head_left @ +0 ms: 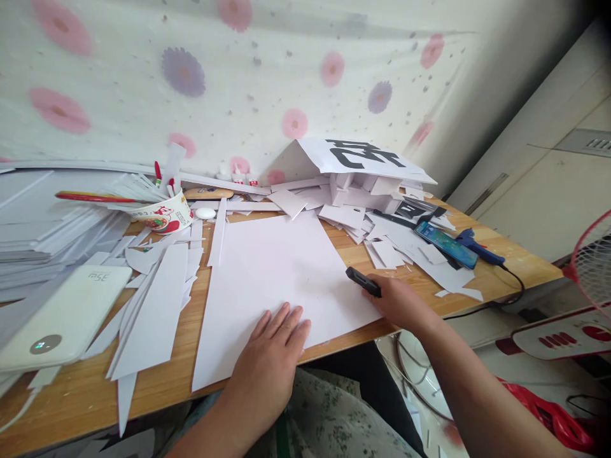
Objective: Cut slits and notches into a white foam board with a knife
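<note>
a printed paper bowl (169, 215) stands toward the back left of the wooden surface (188, 324), packed with thin white strips (128, 189), a long red-and-yellow stick (95, 197) and a red-topped pen-like item (157, 170); the bowl's wall hides their lower ends. small white bottles (238, 177) with red on them stand at the back, their bases covered by the white strip in front.

the power bank (71, 312) is cut off at the left edge, and the racket (594, 264) at the right. on the phone (446, 243), beside the blue glue gun (480, 247), the screen content is too small to make out. a sheet with bold black characters (363, 156) partly covers a white box-like structure (353, 191).

the large white sheet (272, 267) lies flat on the surface, directly in front of the person, under and beyond both hands. the left hand (274, 346) rests palm down on its near edge, fingers extended and slightly spread. the right hand (394, 299) is curled around a black knife-like tool (363, 282) at the sheet's near right corner, covering that corner; the tool's lower end is hidden inside the grip, so whether a blade is out cannot be told.
</note>
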Demonstrator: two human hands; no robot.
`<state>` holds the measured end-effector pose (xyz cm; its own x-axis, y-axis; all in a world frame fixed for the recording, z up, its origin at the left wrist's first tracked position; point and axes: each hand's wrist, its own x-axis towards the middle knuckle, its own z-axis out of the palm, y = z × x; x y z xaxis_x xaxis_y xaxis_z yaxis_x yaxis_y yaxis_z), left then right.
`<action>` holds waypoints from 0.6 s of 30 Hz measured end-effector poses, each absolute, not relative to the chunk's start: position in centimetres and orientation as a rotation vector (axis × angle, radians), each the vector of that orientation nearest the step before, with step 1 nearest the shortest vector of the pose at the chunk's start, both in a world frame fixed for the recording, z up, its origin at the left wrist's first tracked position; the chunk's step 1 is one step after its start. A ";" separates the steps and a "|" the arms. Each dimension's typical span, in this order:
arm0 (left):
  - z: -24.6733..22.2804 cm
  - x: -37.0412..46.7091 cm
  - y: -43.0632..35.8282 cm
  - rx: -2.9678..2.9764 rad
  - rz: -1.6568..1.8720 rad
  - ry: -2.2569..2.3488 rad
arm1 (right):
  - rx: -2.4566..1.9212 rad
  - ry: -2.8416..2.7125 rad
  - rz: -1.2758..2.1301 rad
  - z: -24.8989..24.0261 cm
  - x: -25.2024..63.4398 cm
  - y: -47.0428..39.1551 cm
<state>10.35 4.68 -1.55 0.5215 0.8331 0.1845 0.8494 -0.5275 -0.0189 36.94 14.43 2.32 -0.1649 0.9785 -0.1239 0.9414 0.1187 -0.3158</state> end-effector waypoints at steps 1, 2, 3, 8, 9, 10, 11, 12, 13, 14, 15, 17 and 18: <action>-1.2 10.4 4.7 -2.666 -0.206 -1.495 | -1.950 -2.275 0.518 2.5 37.0 14.6; -0.8 10.5 4.7 -2.691 -0.173 -1.538 | -1.946 -2.288 0.540 2.6 37.1 14.8; -0.2 10.6 4.9 -2.720 -0.140 -1.590 | -1.932 -2.302 0.561 2.7 37.1 15.0; 3.0 11.2 7.4 -2.877 -0.028 -1.711 | -1.834 -2.386 0.595 2.9 37.4 16.1; 3.2 11.3 8.2 -2.885 -0.019 -1.708 | -1.837 -2.391 0.593 2.9 37.4 16.2; 3.2 11.4 8.9 -2.886 -0.004 -1.715 | -1.846 -2.389 0.589 2.9 37.4 16.2; 3.0 11.5 9.6 -2.896 0.019 -1.715 | -1.858 -2.382 0.585 2.9 37.4 16.2; 2.8 11.5 10.2 -2.907 0.040 -1.716 | -1.868 -2.372 0.579 2.9 37.3 16.1; 2.5 11.5 10.6 -2.916 0.060 -1.715 | -1.875 -2.364 0.571 2.9 37.2 16.0; 2.1 11.5 10.9 -2.924 0.073 -1.713 | -1.880 -2.358 0.561 2.9 37.1 15.9; 1.9 11.5 11.1 -2.925 0.080 -1.713 | -1.884 -2.353 0.547 2.9 37.0 15.8; 1.7 11.5 11.2 -2.919 0.092 -1.716 | -1.877 -2.349 0.540 2.9 36.8 15.7; 1.7 11.5 11.2 -2.919 0.102 -1.717 | -1.862 -2.349 0.553 2.9 36.8 15.8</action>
<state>11.46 11.18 1.71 0.4921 0.8528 -0.1747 0.8675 -0.4636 0.1802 36.83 15.82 2.91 -0.2508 0.9564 -0.1495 0.9226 0.1894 -0.3361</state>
